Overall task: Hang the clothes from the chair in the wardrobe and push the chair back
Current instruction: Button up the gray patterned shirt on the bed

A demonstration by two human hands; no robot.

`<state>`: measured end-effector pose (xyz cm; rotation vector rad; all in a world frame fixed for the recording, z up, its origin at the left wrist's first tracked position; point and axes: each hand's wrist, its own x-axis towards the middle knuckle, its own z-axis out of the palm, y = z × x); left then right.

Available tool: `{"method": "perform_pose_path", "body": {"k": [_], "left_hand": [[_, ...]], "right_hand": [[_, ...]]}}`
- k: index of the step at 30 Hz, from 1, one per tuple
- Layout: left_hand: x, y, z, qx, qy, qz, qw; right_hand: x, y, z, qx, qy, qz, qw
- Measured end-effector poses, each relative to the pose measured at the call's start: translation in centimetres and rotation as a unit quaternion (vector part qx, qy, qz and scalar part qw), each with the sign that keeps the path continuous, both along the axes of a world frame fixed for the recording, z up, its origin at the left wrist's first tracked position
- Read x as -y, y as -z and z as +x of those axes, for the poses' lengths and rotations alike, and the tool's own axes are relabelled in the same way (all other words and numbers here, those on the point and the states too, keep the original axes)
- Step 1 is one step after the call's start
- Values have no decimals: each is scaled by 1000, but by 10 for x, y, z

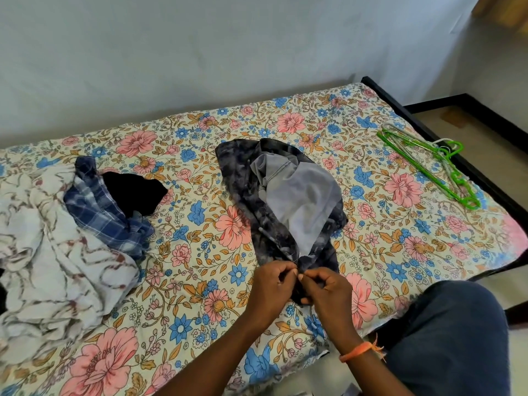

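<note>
Pinching the near edge of a dark mottled shirt [251,192], the left hand [274,284] and right hand [328,292] meet with fingers curled round the fabric. The shirt lies spread on the flowered bed [200,281], its pale lining showing. A blue checked garment [103,207] and a black one [134,190] lie left; green hangers [428,164] rest near the far right edge.

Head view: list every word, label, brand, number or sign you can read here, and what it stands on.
None can be read. The dark mottled shirt that both hands pinch, the plaid shirt, the green hangers and the floral bedsheet show only patterns, no lettering.
</note>
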<state>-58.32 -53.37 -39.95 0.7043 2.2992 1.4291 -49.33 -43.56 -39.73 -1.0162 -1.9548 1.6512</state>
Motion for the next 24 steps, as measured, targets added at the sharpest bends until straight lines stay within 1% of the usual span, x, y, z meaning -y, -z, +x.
{"method": "perform_pose_path", "body": {"k": [6, 11, 14, 16, 18, 19, 21, 24], "left_hand": [[1, -7, 3, 45, 11, 33, 998], [-1, -5, 0, 62, 26, 36, 997], [0, -4, -4, 57, 26, 30, 998], [-1, 0, -8, 59, 24, 22, 998], [-2, 3, -11, 57, 22, 14, 998], [-2, 4, -12, 52, 21, 8, 998], [-3, 6, -13, 35, 19, -8, 999], [-5, 11, -11, 25, 20, -22, 999]], "right_hand": [[-5, 9, -2, 5, -5, 106, 994], [-4, 7, -2, -1, -3, 147, 989], [-5, 5, -3, -8, -26, 156, 987], [-3, 2, -4, -13, -28, 123, 992], [-2, -3, -6, -21, -17, 24, 999], [-2, -6, -6, -24, -12, -29, 999], [-3, -10, -7, -27, -2, -103, 994], [-4, -12, -9, -19, 7, -162, 987]]}}
